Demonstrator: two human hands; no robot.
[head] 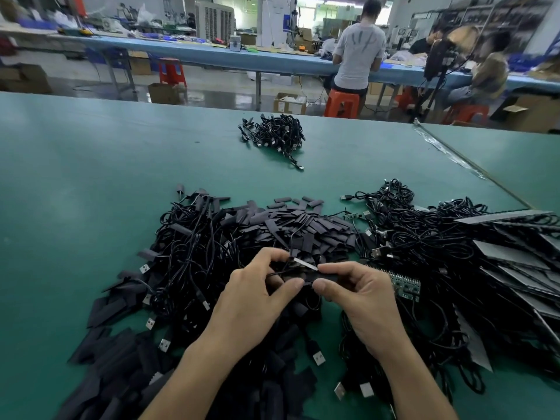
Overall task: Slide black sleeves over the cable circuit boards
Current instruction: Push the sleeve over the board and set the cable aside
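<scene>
Over a heap of loose black sleeves (303, 228), my left hand (257, 298) pinches a thin black cable (280, 272) between thumb and fingers. My right hand (360, 301) pinches a black sleeve (325, 277) right beside it. The two hands almost touch at the fingertips. A pale edge, likely the cable's board (304, 263), shows between them. A bare green circuit board (406, 284) lies just right of my right hand.
Tangled black USB cables (424, 237) cover the green table (91, 177) to the right and left of the heap. A smaller cable bundle (278, 136) lies farther back. Flat grey strips (515, 256) stack at the right. People sit at a bench beyond.
</scene>
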